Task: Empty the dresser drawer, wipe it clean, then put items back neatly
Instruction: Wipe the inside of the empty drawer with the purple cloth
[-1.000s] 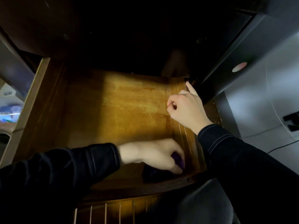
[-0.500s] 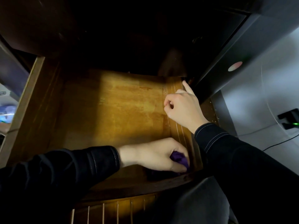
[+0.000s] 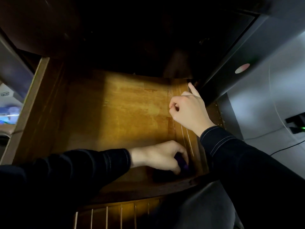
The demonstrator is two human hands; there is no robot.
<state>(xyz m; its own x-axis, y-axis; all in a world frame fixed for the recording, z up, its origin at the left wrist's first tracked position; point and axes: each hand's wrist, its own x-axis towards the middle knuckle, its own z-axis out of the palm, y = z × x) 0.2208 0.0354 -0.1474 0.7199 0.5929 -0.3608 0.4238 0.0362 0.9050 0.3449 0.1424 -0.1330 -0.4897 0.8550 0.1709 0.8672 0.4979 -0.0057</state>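
Note:
The wooden dresser drawer (image 3: 115, 116) is pulled out, and its bare floor holds nothing but my hand and a cloth. My left hand (image 3: 158, 156) reaches across to the drawer's front right corner and grips a purple cloth (image 3: 182, 163), pressing it against the floor by the right wall. Most of the cloth is hidden under my fingers. My right hand (image 3: 189, 109) rests on top of the drawer's right side wall with its fingers curled over the edge and the forefinger pointing toward the back.
The dark dresser body (image 3: 132, 38) overhangs the back of the drawer. A grey wall (image 3: 272, 104) with a socket and cable (image 3: 295, 124) stands at the right. The drawer's left wall (image 3: 31, 104) borders a cluttered area on the far left.
My left hand has slid the cloth slightly further right into the front right corner. My right hand has stayed on the right wall.

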